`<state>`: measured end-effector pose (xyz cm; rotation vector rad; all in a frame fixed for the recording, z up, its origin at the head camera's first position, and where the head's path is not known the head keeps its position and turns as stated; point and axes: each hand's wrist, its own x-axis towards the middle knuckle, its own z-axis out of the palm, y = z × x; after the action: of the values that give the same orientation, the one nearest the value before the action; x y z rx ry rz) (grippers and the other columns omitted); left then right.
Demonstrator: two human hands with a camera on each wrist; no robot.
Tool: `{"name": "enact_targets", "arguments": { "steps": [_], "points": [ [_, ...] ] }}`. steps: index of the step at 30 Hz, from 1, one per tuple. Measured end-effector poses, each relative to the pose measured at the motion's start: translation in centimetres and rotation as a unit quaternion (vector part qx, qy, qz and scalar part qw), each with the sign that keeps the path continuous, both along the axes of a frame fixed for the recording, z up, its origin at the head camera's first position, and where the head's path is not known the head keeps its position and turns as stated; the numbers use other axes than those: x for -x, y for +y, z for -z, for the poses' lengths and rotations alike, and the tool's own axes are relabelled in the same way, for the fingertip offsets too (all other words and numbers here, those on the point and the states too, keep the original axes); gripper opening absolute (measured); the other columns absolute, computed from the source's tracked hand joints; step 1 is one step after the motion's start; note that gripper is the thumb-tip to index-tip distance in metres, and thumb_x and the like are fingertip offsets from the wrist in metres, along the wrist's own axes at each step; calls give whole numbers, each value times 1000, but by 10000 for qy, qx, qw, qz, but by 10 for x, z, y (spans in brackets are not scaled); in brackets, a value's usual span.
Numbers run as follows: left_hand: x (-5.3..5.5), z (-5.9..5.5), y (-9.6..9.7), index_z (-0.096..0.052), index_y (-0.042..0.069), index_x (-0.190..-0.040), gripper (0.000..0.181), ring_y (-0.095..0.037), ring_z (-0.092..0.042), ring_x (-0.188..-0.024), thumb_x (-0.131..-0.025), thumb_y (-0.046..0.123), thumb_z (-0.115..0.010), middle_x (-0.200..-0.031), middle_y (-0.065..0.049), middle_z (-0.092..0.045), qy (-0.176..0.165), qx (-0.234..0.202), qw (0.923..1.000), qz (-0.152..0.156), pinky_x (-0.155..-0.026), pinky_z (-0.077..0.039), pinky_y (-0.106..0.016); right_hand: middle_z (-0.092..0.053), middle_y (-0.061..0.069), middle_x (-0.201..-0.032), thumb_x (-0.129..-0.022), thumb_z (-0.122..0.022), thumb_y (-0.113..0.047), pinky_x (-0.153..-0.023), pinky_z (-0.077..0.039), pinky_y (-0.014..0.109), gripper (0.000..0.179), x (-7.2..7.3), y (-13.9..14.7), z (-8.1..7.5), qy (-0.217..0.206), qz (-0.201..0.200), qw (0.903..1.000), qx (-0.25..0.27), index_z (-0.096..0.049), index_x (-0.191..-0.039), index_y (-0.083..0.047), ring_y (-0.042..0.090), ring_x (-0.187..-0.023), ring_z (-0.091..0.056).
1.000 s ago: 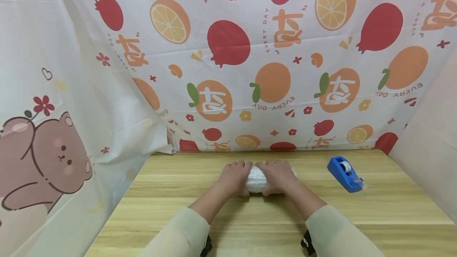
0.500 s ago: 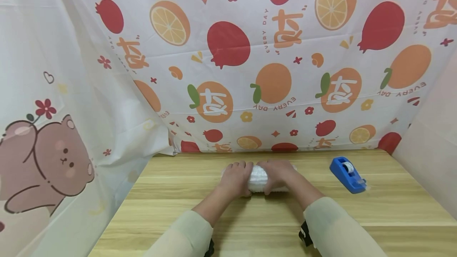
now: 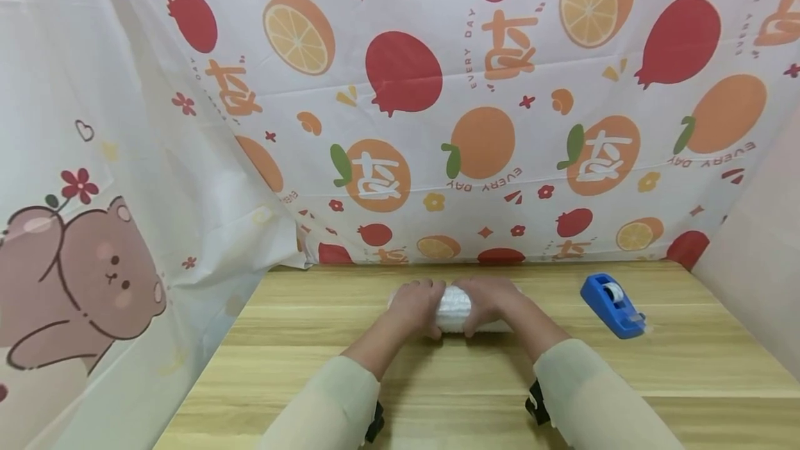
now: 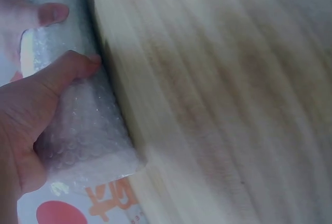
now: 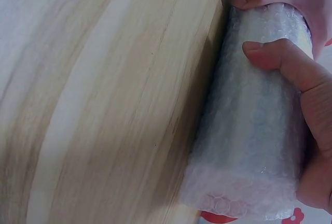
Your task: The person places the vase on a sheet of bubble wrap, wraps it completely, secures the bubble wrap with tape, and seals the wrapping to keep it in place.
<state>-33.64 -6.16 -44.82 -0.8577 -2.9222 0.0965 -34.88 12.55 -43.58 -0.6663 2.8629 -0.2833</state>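
Note:
A cylinder-shaped bundle of clear bubble wrap (image 3: 453, 310) lies crosswise on the wooden table, whitish inside; what it wraps is hidden by the layers. My left hand (image 3: 417, 305) grips it left of the middle, thumb on the near side and fingers over the far side. Just to the right, my right hand (image 3: 492, 301) holds it the same way, with a short stretch of wrap showing between the hands. In the left wrist view, the left thumb (image 4: 78, 66) presses along the bubble surface. The right wrist view shows the right thumb (image 5: 264, 53) against the wrap, with the bundle's flattened end below.
A blue tape dispenser (image 3: 614, 305) with a roll of tape stands to the right on the wooden table (image 3: 462, 394). A fruit-printed white curtain (image 3: 400, 130) hangs along the table's back edge, and a bear-printed sheet (image 3: 87, 276) hangs at the left.
Both hands keep their grip on the bubble-wrapped bundle. More of its lower edge shows below the right hand than a second ago. The head view has shifted slightly.

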Motion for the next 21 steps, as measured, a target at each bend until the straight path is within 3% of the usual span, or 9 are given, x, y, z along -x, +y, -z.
{"name": "enact_targets", "arguments": {
  "steps": [8,21],
  "points": [
    [0,-10,1,-55,13,-115,75,-21,-63,-88,-57,43,-93,-103,-5,-64,-313,-44,9995,-26,-75,-53,-35,-61,-8,-105,-52,-91,-44,-81,-47,46,84,-2,1,0,129,45,9999,15,-56,-127,-31,16,-91,-55],
    [3,-14,3,-55,14,-118,78,-18,-60,-90,-57,46,-93,-104,-3,-64,-789,-76,9967,-181,-80,-52,-34,-59,-2,-115,-57,-88,-48,-88,-44,51,86,-13,2,6,949,139,9953,-143,-54,-134,-31,22,-103,-53]
  ]
}}
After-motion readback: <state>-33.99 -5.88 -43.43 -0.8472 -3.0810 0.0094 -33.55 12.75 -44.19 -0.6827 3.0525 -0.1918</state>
